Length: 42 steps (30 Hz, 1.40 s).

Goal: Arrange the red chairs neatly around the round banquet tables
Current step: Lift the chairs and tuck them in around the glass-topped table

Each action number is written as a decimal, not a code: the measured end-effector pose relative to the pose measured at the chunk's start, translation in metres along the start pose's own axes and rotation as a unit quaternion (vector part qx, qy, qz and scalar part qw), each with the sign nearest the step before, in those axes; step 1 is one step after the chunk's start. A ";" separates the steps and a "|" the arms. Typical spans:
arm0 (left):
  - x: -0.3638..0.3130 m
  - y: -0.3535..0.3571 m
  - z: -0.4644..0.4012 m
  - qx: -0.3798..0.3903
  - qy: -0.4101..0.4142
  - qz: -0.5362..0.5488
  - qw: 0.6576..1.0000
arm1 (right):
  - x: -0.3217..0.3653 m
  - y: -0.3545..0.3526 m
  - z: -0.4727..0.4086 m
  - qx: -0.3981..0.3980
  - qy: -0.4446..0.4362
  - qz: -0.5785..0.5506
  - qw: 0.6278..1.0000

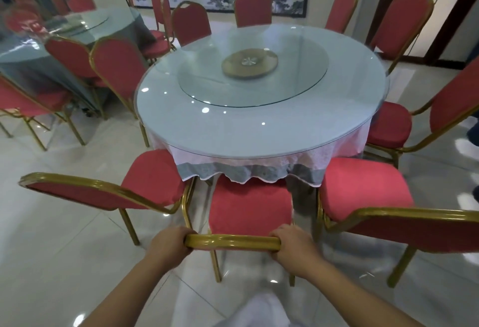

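Chair [250,207] sits at the near edge of the round table [259,129], seat partly under the hanging tablecloth [248,168]. My left hand [169,245] grasps the left end of its gold top rail [232,241]; my right hand [291,245] grasps the right end, fingers curled over the rail. A second chair [153,179] stands just left of it, and a third [363,189] just right, both angled toward the table. More red chairs ring the far side. A glass turntable [252,78] lies at the table centre. A second table [77,28] stands far left.
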<state>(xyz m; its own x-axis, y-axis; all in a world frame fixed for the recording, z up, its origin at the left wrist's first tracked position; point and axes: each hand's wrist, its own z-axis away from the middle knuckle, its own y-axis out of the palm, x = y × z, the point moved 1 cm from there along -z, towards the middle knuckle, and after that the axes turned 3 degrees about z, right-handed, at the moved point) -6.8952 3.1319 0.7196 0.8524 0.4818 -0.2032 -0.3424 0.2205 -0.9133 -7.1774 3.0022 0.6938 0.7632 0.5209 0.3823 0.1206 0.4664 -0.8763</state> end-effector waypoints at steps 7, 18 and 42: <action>-0.005 -0.024 -0.038 0.019 -0.016 0.009 1.000 | 0.008 -0.022 -0.037 0.006 0.023 -0.032 0.999; -0.012 -0.016 -0.026 0.011 -0.044 0.017 0.999 | -0.001 -0.012 -0.031 -0.010 0.014 -0.026 1.000; 0.067 -0.038 -0.035 0.003 0.019 0.071 0.997 | 0.083 0.003 -0.045 -0.004 0.119 -0.049 0.992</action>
<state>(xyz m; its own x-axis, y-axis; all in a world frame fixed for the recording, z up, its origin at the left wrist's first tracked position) -6.8115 3.1264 0.7286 0.8096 0.4767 -0.3425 -0.4625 0.1586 -0.8723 -7.0850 3.0148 0.7103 0.8753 0.2902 0.3868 0.2056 0.5007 -0.8409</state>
